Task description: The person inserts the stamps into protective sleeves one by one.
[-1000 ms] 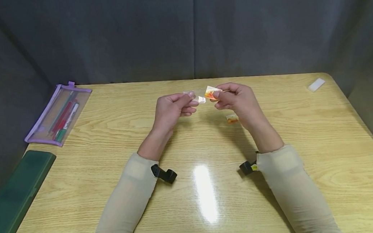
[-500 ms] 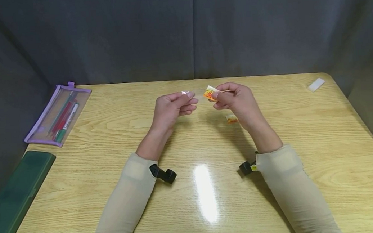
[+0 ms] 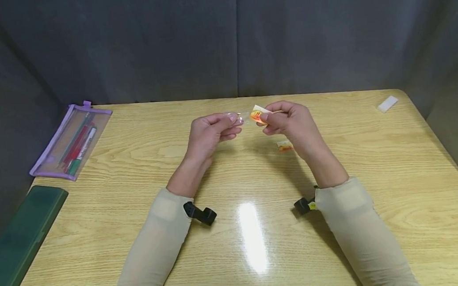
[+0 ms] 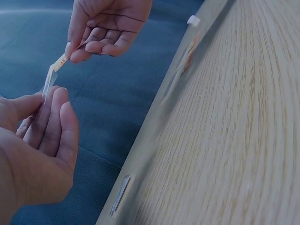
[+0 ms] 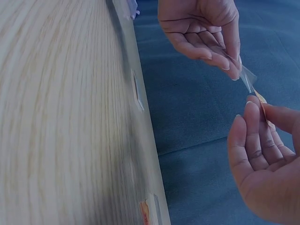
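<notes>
My left hand (image 3: 208, 133) pinches a piece of clear plastic film (image 4: 48, 82) between thumb and fingers, over the far half of the table. My right hand (image 3: 293, 118) pinches a small orange, yellow and white printed piece (image 3: 258, 114), which looks thin like card. The film and the printed piece meet in the gap between the hands in both wrist views. Fingertips cover part of each. Below the right hand, a second small orange-and-white piece (image 3: 284, 145) lies on the wooden table (image 3: 232, 182).
A small white block (image 3: 388, 104) lies at the far right. On the left are a purple-edged mesh pouch (image 3: 71, 140) with several pens and a dark green case (image 3: 24, 241). A shiny clear piece (image 4: 121, 194) lies near the table's far edge. A dark curtain stands behind.
Both hands stay nearly in place. The film at the left fingertips has shifted and shows more clearly between the hands. The printed piece has tilted slightly in the right fingers.
</notes>
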`<state>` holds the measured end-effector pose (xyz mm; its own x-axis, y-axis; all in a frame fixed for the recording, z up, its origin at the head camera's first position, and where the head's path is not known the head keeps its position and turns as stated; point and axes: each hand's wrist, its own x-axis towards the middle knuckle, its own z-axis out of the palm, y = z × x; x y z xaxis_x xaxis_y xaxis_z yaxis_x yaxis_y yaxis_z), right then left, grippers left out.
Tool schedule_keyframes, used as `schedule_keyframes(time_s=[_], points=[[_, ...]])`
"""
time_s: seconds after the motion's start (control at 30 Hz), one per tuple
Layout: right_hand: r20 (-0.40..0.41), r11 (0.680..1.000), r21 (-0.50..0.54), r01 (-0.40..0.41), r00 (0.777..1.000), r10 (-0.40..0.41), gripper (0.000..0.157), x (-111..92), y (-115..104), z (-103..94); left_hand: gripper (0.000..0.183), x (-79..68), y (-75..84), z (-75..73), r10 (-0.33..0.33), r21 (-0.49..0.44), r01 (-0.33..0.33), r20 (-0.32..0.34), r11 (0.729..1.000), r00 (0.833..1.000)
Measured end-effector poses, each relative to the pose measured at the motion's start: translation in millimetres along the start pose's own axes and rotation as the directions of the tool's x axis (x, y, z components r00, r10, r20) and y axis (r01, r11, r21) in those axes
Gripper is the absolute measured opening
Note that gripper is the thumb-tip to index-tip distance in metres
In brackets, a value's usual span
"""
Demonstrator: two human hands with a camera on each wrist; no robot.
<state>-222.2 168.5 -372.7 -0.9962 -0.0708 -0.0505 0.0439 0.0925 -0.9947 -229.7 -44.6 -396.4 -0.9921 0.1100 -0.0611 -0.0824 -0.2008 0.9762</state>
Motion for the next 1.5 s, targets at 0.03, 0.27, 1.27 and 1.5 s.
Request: schedule_keyframes(time_s=[0.03,0.27,1.27,1.5], points=[[0.007,1.0,0.006,-0.004,1.0,0.004,0.019,-0.2,-0.1,0.4,0.023,0.0,-0.2,-0.2,0.005,0.005,-0.005,-0.001,1.0,1.0],[0.039,0.999,0.031,-0.026,0.999,0.025,0.024,-1.5,0.1,0.6,0.023,0.2,-0.6,-0.9,0.029,0.026,-0.029,-0.011,0.999,1.0],[0.177,0.989,-0.054,-0.137,0.973,0.144,0.025,-0.8,1.4,0.1,0.028,-1.8,0.6,-0.5,0.082,0.113,-0.081,-0.006,0.99,0.997],[0.193,0.993,-0.021,-0.116,0.974,0.118,0.022,0.3,2.7,-1.9,0.032,-1.7,0.6,-0.4,0.096,0.164,-0.096,0.006,0.982,0.995]])
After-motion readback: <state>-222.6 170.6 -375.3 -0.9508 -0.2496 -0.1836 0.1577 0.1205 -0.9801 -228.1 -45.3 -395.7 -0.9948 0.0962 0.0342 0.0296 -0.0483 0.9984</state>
